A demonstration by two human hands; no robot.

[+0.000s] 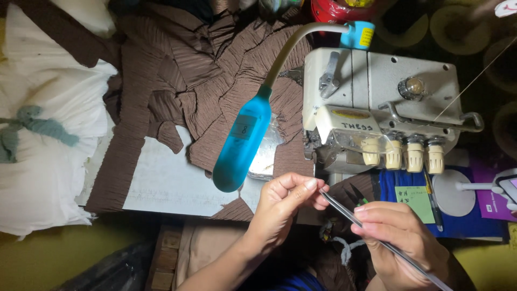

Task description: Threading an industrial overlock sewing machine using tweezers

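My right hand (398, 237) grips long metal tweezers (344, 211), whose tips point up and left toward my left hand (283, 202). The left thumb and forefinger are pinched together at the tweezer tips; whether a thread lies between them is too fine to tell. Both hands hover in front of a cream overlock sewing machine (377, 91) with a row of tension knobs (401, 153). A blue flexible lamp (239, 143) hangs over brown pleated fabric (215, 70) on the white table (167, 183).
White cloth (48, 134) is heaped at the left. A blue mat with a green note (417, 202) and a pen lies right of the machine. A red container (336, 9) stands behind it. Thread runs off to the upper right.
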